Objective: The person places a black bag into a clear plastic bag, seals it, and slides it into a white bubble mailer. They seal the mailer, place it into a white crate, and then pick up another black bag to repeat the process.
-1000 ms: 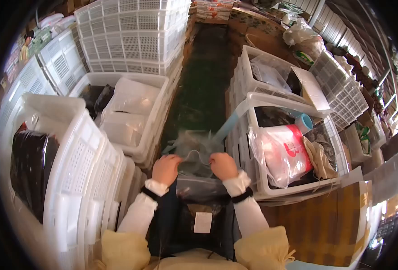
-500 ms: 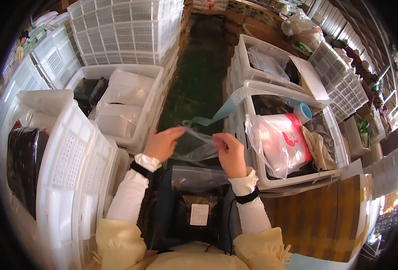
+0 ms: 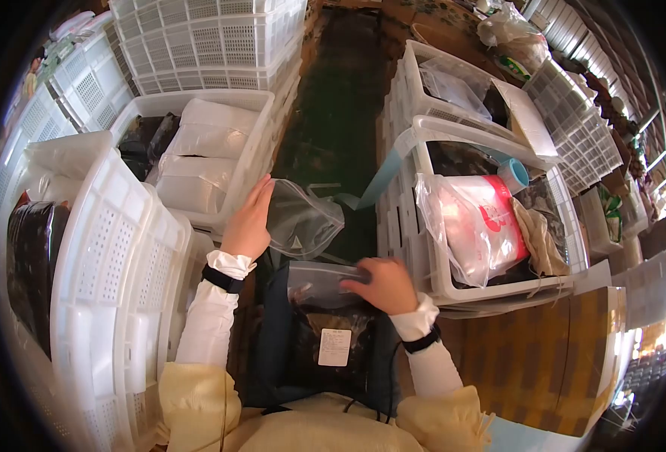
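In the head view, my left hand (image 3: 248, 226) is out in front at left. Its fingers are long and held together, with an empty clear plastic bag (image 3: 310, 226) gripped at its edge and hanging open to the right. On my lap lies a filled clear zip bag (image 3: 325, 320) with dark contents and a white printed label (image 3: 334, 347). Over that bag's top right corner is my right hand (image 3: 385, 285), thumb and fingers closed on its clear upper edge. The fingertips are partly hidden.
White crates (image 3: 96, 264) holding dark and white packages line the left. At right, a white crate (image 3: 498, 290) contains a red-and-white bag (image 3: 476, 218), a blue roll (image 3: 513, 175) and a cloth. A pale blue strip (image 3: 385, 177) trails from it. A taped cardboard box (image 3: 528, 354) stands nearby.
My hands have moved apart. The left carries the empty clear bag up and leftward; the right has let go of it and come down to the filled bag's top edge.
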The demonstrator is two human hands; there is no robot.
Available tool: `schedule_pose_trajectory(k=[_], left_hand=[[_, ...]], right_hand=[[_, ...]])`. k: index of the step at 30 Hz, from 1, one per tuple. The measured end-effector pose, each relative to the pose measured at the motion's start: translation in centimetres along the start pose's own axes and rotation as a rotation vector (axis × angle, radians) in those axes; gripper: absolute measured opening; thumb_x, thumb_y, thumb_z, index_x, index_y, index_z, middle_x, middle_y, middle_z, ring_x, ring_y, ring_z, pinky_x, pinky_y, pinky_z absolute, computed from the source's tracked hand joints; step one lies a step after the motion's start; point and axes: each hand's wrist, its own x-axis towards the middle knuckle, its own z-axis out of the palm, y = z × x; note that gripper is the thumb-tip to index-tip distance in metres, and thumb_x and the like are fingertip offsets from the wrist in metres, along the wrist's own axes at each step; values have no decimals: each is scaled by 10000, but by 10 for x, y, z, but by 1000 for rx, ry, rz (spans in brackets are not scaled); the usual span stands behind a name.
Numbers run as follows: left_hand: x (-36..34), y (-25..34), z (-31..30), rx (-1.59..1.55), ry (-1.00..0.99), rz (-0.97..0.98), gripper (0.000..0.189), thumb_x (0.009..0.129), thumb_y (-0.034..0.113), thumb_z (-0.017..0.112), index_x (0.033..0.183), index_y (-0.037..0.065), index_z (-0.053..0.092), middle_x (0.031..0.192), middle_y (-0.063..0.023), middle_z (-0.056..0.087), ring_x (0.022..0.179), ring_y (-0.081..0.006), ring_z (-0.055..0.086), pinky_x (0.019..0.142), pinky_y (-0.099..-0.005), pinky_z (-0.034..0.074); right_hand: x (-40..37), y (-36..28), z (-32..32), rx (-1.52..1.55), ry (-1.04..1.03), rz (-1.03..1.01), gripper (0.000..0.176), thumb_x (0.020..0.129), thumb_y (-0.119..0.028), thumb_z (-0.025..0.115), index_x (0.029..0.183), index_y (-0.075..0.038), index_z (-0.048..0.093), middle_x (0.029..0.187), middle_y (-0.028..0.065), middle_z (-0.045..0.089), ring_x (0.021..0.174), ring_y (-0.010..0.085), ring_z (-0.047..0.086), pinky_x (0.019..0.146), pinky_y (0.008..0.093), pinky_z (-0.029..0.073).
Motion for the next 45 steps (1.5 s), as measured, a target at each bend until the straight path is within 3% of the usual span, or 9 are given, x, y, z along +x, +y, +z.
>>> schedule_pose_trajectory(k=[5, 9, 17, 22, 25, 27, 30, 37, 45], left_hand=[[7, 2, -8, -9, -71, -57, 668, 675, -146, 445, 1313, 31, 354, 1426, -65, 311, 1152, -318, 469, 881, -379, 452], [5, -9, -6, -13, -90, -8, 666, 673, -123, 460, 1313, 32, 357, 1421, -63, 325, 1128, -319, 490, 864, -387, 459], [2, 9, -20, -187, -267, 124, 602, 653, -109, 474, 1244, -5, 429, 1372, -133, 378, 1142, -326, 483, 923, -374, 428], [-3, 19, -16, -315, -332, 265, 673, 580, -128, 478, 1235, 24, 437, 1312, -167, 439, 1186, -353, 439, 970, -379, 382], [-3, 44, -42, -363, -502, 217, 659, 585, -111, 495, 1226, 29, 441, 1248, -188, 492, 1192, -357, 426, 973, -386, 374], [0, 55, -55, -383, -581, 169, 635, 600, -109, 499, 1215, 43, 446, 1117, -186, 567, 955, -315, 589, 802, -366, 478], [1, 60, -70, -502, -612, 170, 537, 643, -85, 536, 1163, 39, 483, 946, -156, 615, 621, -221, 644, 546, -309, 516], [-1, 79, -131, -619, -660, 220, 417, 738, -64, 579, 1140, 12, 503, 1073, -93, 573, 719, -155, 652, 585, -270, 531], [-4, 78, -141, -1004, -715, 66, 627, 728, -75, 648, 1268, 57, 358, 1139, -143, 552, 896, -178, 629, 768, -291, 516]], right_hand=[[28, -11, 35, -53, -218, -111, 243, 747, -282, 651, 804, -50, 607, 735, 130, 627, 668, 301, 613, 571, 423, 473], [-1, -26, 24, -200, 117, -504, 74, 702, -111, 594, 719, -79, 530, 680, 77, 527, 628, 232, 581, 502, 346, 453], [-96, -110, -98, -386, 278, -814, 146, 635, -78, 642, 772, -49, 601, 571, 29, 445, 496, 151, 490, 432, 261, 375], [-120, -133, -157, -682, 731, -698, 119, 642, -161, 644, 692, -69, 587, 562, 36, 461, 535, 222, 497, 577, 338, 381], [-100, -151, -201, -727, 948, -663, 118, 583, -32, 561, 697, -59, 571, 556, 59, 471, 522, 233, 498, 528, 310, 361], [-85, -165, -226, -738, 1009, -652, 150, 566, -33, 548, 709, -37, 592, 563, 80, 487, 527, 270, 519, 545, 353, 401], [-62, -176, -262, -665, 924, -667, 138, 625, 72, 560, 747, 17, 591, 610, 127, 545, 500, 262, 534, 492, 306, 424], [-31, -199, -288, -588, 865, -748, 105, 692, 87, 626, 749, 14, 577, 600, 108, 545, 486, 235, 543, 469, 263, 422], [-14, -190, -287, -532, 744, -812, 120, 691, 46, 657, 692, -9, 549, 595, 117, 546, 484, 275, 536, 444, 289, 417]])
